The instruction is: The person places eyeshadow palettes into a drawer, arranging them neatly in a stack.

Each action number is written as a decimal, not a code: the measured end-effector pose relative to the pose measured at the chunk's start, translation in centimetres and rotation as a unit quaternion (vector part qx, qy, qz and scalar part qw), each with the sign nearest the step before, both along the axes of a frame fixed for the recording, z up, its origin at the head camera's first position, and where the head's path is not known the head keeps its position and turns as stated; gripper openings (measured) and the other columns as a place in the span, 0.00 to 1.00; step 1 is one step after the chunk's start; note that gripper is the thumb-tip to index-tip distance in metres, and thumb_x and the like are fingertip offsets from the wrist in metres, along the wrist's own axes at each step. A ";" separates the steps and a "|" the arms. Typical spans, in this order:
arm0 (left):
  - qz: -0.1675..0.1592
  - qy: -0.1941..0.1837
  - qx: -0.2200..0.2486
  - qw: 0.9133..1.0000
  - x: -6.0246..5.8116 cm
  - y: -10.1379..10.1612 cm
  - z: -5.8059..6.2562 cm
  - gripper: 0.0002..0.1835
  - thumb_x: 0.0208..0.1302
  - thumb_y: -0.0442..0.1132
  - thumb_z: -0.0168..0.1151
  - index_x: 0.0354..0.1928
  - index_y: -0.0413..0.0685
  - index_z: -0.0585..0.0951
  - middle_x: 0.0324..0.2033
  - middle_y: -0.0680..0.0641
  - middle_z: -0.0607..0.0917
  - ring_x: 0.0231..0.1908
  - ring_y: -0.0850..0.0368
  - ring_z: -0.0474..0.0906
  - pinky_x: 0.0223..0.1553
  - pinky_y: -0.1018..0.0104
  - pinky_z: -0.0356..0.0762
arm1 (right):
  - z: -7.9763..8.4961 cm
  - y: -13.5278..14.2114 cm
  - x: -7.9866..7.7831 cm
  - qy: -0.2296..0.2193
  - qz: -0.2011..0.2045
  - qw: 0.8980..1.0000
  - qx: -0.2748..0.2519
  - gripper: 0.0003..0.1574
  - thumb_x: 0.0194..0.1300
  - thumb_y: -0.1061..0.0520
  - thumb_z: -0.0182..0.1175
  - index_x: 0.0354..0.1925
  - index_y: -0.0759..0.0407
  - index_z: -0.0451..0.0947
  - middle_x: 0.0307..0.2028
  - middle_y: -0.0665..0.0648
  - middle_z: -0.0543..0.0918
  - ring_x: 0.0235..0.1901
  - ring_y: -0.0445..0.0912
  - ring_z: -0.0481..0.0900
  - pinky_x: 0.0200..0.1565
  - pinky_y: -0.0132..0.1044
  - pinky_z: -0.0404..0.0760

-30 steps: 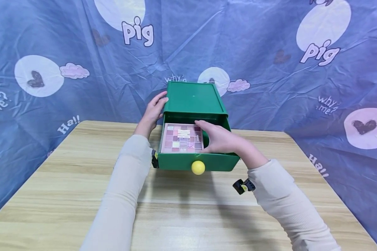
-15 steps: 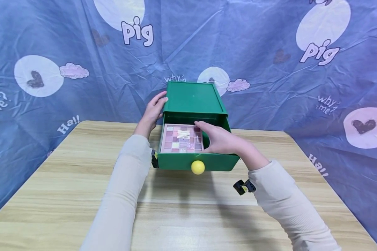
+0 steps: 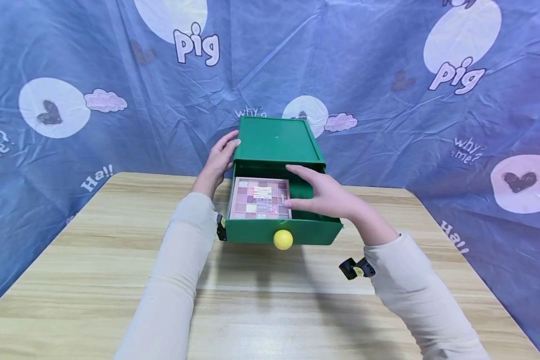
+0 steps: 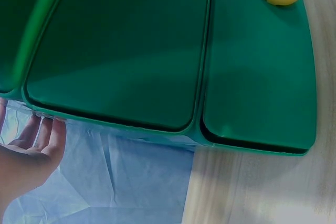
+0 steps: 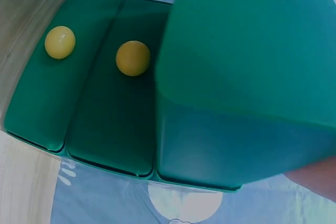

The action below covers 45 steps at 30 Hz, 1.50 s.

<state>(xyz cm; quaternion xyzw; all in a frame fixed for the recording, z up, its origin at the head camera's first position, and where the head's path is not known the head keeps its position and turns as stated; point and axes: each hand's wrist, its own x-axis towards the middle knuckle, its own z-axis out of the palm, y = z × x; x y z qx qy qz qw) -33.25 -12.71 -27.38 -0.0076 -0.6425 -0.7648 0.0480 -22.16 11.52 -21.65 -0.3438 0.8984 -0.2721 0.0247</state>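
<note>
A green drawer cabinet (image 3: 276, 140) stands on the table with its top drawer (image 3: 312, 233) pulled out. Inside that drawer, on the left, lies a pink eyeshadow palette (image 3: 258, 198) with a checkered lid. My right hand (image 3: 330, 196) hovers over the drawer's right half, thumb and fingers spread, the thumb over the palette's right edge in the head view. Against the cabinet's left side rests my left hand (image 3: 217, 162); the left wrist view shows its fingers (image 4: 55, 140) touching that side. The drawer hides most of my right hand in the right wrist view.
Two lower drawers with yellow knobs (image 5: 133, 58) are closed beneath. Another yellow knob (image 3: 283, 240) sticks out from the open drawer's front. The wooden table (image 3: 94, 280) spreads around the cabinet, and a blue printed cloth (image 3: 364, 60) hangs behind.
My right hand has let go of the palette's right edge and risen slightly to the right, its fingers wider apart. The palette stays in the drawer; my left hand has not moved.
</note>
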 end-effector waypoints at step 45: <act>-0.002 -0.001 -0.008 1.000 0.1 0.1 0.1 0.23 0.59 0.45 0.52 0.58 0.58 0.68 0.51 0.50 0.71 0.48 0.56 0.65 0.49 0.53 0.61 | -6.2 1.0 10.5 0.032 0.123 0.906 -0.404 0.18 0.51 0.75 0.54 0.44 0.73 0.70 0.35 0.61 0.78 0.34 0.50 0.76 0.38 0.37 0.73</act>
